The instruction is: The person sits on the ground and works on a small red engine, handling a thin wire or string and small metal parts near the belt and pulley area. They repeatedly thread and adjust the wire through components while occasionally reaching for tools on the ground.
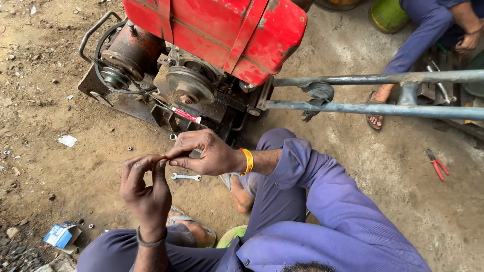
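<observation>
Crouched on the dirt, we pinch a small part, too tiny to identify, between the fingertips of left hand (146,189) and right hand (201,151). The engine (201,55) sits beyond, pulleys bare; spanner (185,177) and loose nuts (129,148) lie unused.

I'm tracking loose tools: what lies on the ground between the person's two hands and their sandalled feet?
A small silver spanner lies on the dirt, just below the right hand and beside the left hand, above the sandalled feet. The head view shows it.
</observation>
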### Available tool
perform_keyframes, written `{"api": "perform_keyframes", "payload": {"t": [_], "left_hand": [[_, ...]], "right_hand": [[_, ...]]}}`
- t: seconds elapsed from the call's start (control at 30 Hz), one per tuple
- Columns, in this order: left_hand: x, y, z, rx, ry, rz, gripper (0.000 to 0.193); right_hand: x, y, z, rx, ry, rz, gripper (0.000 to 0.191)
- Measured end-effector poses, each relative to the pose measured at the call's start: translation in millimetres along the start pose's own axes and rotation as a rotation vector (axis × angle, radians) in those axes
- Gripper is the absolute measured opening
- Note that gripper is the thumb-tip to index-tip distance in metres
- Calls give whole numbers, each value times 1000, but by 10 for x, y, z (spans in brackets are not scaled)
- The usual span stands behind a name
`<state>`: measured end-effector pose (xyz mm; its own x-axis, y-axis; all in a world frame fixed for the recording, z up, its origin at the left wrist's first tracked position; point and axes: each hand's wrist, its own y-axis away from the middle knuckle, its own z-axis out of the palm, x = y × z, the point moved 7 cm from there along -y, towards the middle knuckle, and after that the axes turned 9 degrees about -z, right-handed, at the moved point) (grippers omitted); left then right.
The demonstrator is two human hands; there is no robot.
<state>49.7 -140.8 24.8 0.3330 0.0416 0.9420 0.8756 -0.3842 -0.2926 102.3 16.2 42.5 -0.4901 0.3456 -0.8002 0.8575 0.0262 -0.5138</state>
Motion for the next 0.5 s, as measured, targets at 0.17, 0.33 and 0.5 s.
{"api": "perform_keyframes", "payload": {"t": [0.17, 0.33, 0.5], "left_hand": [[-214, -62, 8, -111, 172, -153, 10], [-291, -23, -40, -148, 204, -249, 8], [-402, -9, -138, -143, 247, -294, 5]], "right_hand": [[-63, -20, -32, -31, 33, -37, 18], [-83, -13, 18, -56, 49, -7, 16], [-6, 14, 21, -71, 106, 21, 16]]}}
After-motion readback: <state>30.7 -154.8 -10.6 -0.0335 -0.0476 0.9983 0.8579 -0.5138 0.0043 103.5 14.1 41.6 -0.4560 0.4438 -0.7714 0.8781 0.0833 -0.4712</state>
